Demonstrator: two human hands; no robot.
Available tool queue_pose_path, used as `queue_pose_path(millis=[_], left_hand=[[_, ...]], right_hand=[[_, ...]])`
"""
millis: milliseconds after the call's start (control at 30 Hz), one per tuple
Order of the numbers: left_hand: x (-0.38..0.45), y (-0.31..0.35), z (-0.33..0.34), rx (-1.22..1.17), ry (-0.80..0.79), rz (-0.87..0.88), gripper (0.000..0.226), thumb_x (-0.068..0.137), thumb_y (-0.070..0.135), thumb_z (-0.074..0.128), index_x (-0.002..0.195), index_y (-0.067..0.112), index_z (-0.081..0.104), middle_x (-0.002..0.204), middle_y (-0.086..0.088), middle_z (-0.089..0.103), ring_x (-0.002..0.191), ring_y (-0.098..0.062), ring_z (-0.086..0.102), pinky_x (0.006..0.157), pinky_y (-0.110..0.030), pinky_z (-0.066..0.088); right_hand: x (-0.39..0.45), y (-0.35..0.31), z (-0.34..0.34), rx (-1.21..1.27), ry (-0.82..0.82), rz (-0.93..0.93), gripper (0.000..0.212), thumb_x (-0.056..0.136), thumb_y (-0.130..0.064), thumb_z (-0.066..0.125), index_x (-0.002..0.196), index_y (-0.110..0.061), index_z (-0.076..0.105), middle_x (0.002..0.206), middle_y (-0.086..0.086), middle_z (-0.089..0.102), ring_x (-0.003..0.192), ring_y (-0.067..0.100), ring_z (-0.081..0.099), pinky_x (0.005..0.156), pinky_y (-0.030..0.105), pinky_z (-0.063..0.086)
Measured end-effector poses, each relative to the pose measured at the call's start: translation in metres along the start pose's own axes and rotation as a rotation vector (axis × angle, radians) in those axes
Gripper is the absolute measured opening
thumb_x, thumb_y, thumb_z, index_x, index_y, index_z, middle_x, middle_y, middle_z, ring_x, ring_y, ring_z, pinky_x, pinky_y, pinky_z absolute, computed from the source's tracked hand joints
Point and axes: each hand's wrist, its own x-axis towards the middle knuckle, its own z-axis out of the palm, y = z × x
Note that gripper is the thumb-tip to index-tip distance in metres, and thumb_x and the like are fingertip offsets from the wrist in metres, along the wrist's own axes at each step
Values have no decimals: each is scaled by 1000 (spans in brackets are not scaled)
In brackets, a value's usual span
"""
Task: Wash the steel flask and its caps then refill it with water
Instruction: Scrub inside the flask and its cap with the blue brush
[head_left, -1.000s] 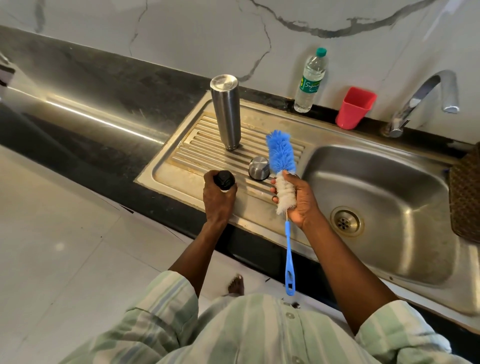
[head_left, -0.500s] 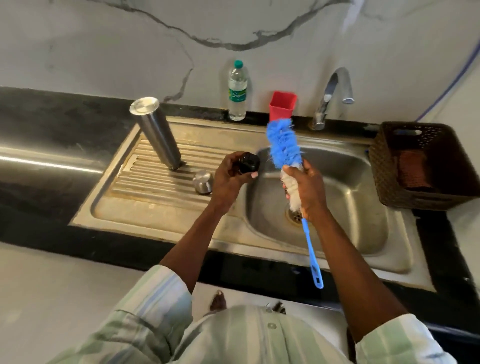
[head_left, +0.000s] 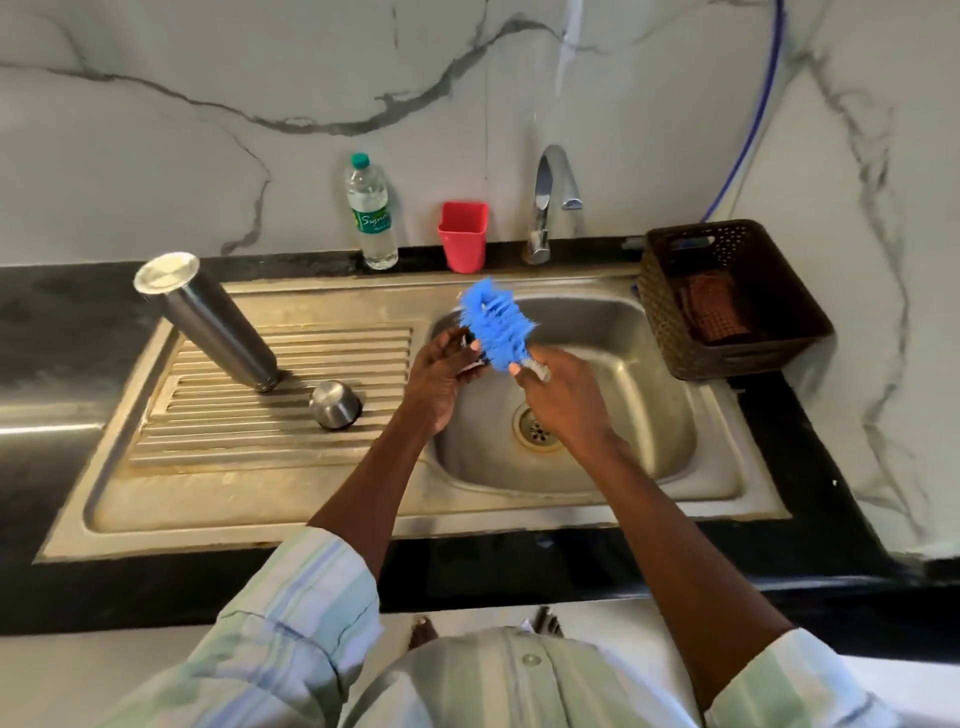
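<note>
Scrubbing the small black cap over the sink basin.

The left hand (head_left: 441, 382) fingers pinch the black cap (head_left: 474, 347), mostly hidden behind them, and the right hand (head_left: 558, 392) fingers are curled round the neck of the blue brush (head_left: 496, 325), whose bristles press against the cap. The cap looks small and probably wet, so a strong brush stroke could knock it out of the pinch into the sink (head_left: 649, 431) below. Left of the fingers, on the ribbed drainboard, the steel cap (head_left: 335, 404) lies just beside them, and the steel flask (head_left: 210, 322) stands upside down further left, near the worktop (head_left: 57, 332).
</note>
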Motion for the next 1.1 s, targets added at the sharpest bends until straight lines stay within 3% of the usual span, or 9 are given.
queue_pose_path(millis=[67,233,333,433,567,733,833,967,1100], left_hand=[[-1,0,1,-26,25,-16,26,91,-6,58,112,10,62,95,2,77,89,-14,73,72,-28,58],[-5,5,-2,52,-32,-38,28,87,-8,64,111,6,64,99,-1,76,94,-16,71,75,-25,58],[-2,6,-7,2,30,-43,23,88,-1,66,110,6,67,98,-3,76,92,-18,71,68,-23,56],[-1,9,-11,-43,61,-44,15,91,-1,63,103,7,69,92,-2,77,83,-14,72,70,-23,57],[-5,11,-14,39,-41,-60,27,86,4,69,113,5,66,108,-10,70,94,-17,67,68,-22,54],[1,19,-14,-40,21,-31,18,91,-3,62,103,8,70,97,-5,76,88,-17,72,68,-23,56],[1,18,-17,-69,17,-53,17,92,-3,60,105,6,68,96,-5,76,87,-17,72,68,-24,57],[-3,15,-14,-150,24,-75,13,93,-1,60,103,5,65,95,-7,74,86,-18,70,67,-23,57],[-2,16,-13,-241,69,-67,8,94,-1,59,97,2,65,92,-10,75,84,-20,72,68,-26,59]], right_hand=[[-8,-4,9,-77,-8,-38,27,94,-29,56,119,-25,65,101,6,66,96,24,59,77,31,42],[9,-11,4,40,38,178,23,95,-29,56,110,-14,67,104,8,69,100,28,60,77,33,42],[8,-17,9,34,29,143,21,95,-30,56,106,-16,67,100,7,70,95,28,61,72,31,39],[-10,-21,28,-2,-1,81,23,94,-30,57,112,-20,66,105,7,70,98,28,61,81,35,47],[11,-15,22,151,50,317,28,93,-28,60,116,-13,67,116,7,66,112,27,59,88,29,41],[2,-21,28,407,48,325,13,88,-31,61,88,-22,69,77,-8,65,70,13,57,70,32,45],[-1,-19,34,424,44,338,19,87,-33,60,97,-21,71,79,-8,70,70,16,62,71,31,49],[5,-20,31,481,71,384,17,90,-27,62,92,-12,68,70,-3,62,62,16,54,63,35,48],[-3,-26,37,499,49,341,12,91,-28,60,88,-19,68,75,1,67,63,11,56,60,22,47]])
